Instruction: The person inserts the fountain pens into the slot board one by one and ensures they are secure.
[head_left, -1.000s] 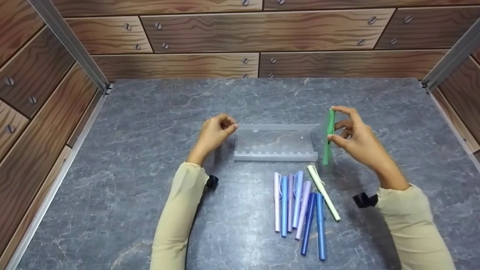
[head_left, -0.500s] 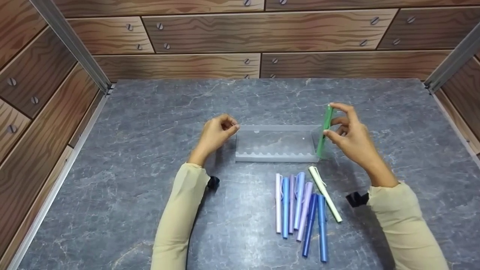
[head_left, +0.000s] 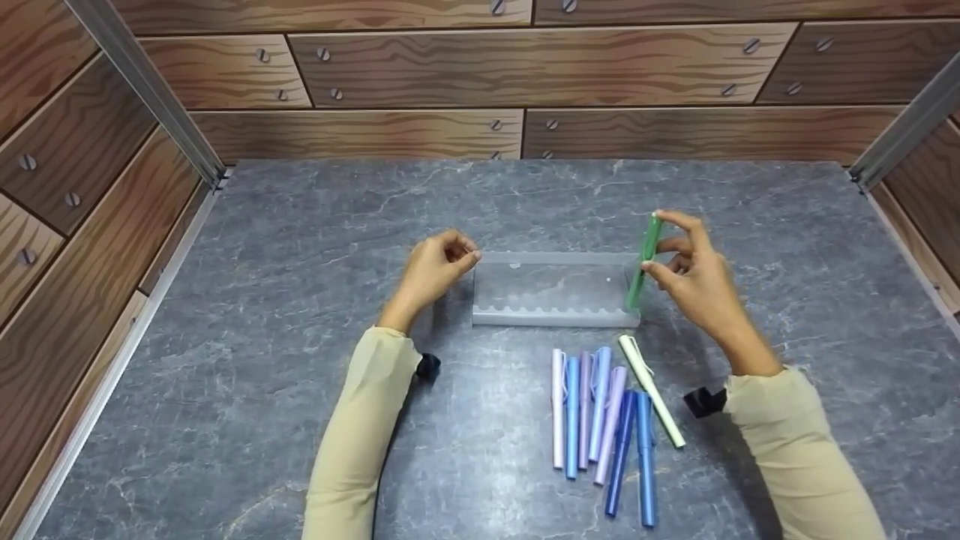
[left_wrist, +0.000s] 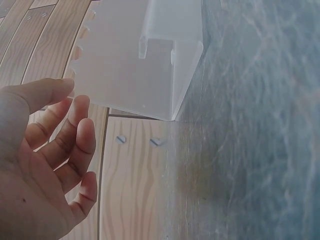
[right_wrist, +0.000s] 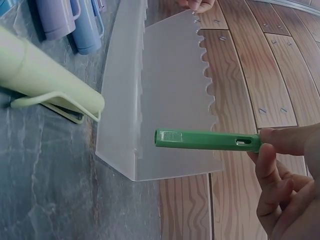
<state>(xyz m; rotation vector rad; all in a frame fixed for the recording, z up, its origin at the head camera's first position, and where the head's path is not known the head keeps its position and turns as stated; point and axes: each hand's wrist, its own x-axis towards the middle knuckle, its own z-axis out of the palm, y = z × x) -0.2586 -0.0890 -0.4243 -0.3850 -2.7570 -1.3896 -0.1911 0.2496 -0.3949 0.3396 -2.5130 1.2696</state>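
The left hand (head_left: 435,268) pinches the clear rack (head_left: 551,289); the right hand (head_left: 699,285) pinches a green pen (head_left: 650,239) by the rack's right end.

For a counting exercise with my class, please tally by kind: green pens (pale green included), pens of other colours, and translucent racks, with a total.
Green pens: 2
Pens of other colours: 7
Translucent rack: 1
Total: 10

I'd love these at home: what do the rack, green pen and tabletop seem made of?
Rack: likely frosted plastic; it's thin, milky and partly see-through.
Green pen: probably plastic, with even colour and a soft sheen; painted metal possible.
Tabletop: satin, grey, veined like marble; stone or printed laminate, I can't tell.
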